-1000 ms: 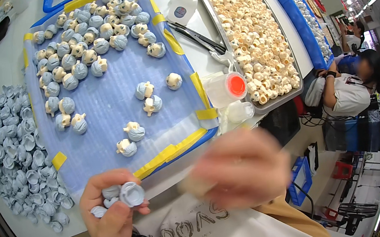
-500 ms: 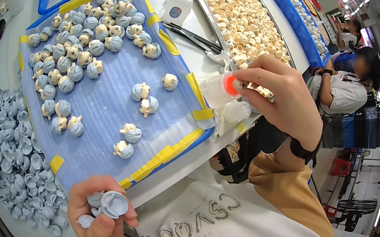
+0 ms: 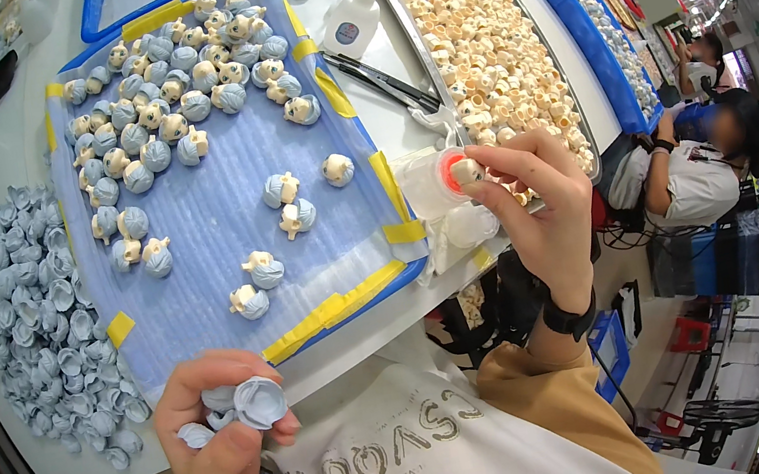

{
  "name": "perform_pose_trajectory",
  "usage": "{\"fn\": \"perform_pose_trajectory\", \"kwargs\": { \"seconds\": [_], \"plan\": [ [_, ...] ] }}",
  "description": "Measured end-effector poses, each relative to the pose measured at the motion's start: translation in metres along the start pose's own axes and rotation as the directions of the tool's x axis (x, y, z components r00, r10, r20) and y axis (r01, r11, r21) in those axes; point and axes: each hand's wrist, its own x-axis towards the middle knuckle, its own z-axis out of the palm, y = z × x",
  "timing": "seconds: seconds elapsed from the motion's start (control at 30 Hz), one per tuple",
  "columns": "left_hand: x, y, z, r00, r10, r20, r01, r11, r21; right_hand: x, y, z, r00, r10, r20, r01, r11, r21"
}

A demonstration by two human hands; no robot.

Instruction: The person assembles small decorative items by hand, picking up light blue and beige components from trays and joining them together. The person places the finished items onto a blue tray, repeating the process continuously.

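Observation:
Several grey-blue hollow hair pieces [image 3: 259, 402] sit in my left hand [image 3: 221, 432], its fingers curled round them over my lap. My right hand [image 3: 542, 208] pinches a small cream doll face piece [image 3: 467, 172] between thumb and fingertips. The face piece is at the mouth of a clear cup [image 3: 426, 183] with a red-orange rim, overlapping it in view; whether they touch I cannot tell. Left of the cup, a blue tray [image 3: 218, 184] lined with film and yellow tape bears many small doll heads with blue hair, crowded at its far side and sparser near me.
A heap of loose blue hair pieces [image 3: 45, 326] lies left of the tray. A metal tray [image 3: 401, 15] of cream face pieces stands at the right, beside a white squeeze bottle [image 3: 354, 23] and black tweezers [image 3: 382, 79]. Beyond it a co-worker [image 3: 703, 170] sits near a blue bin [image 3: 594, 62].
My right hand has shifted a little left and down, bringing the face piece in front of the cup's mouth. My left hand keeps its hold on the hair pieces, slightly farther right.

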Motion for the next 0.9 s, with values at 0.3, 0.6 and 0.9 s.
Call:
{"fn": "perform_pose_trajectory", "kwargs": {
  "seconds": [0.3,0.6,0.9],
  "plan": [
    [0.008,-0.004,0.009,0.989,-0.087,0.119,0.086,0.996,0.013,-0.017,-0.06,0.007,0.963,-0.271,0.011,0.232,0.846,0.481],
    [0.008,-0.007,0.005,0.991,-0.001,0.132,-0.006,0.999,0.047,-0.018,-0.076,0.039,0.922,-0.385,0.039,0.314,0.805,0.504],
    [0.002,-0.005,0.005,0.998,0.009,0.057,-0.013,0.997,0.07,-0.023,-0.089,0.048,0.893,-0.449,0.013,0.413,0.833,0.369]
  ]
}}
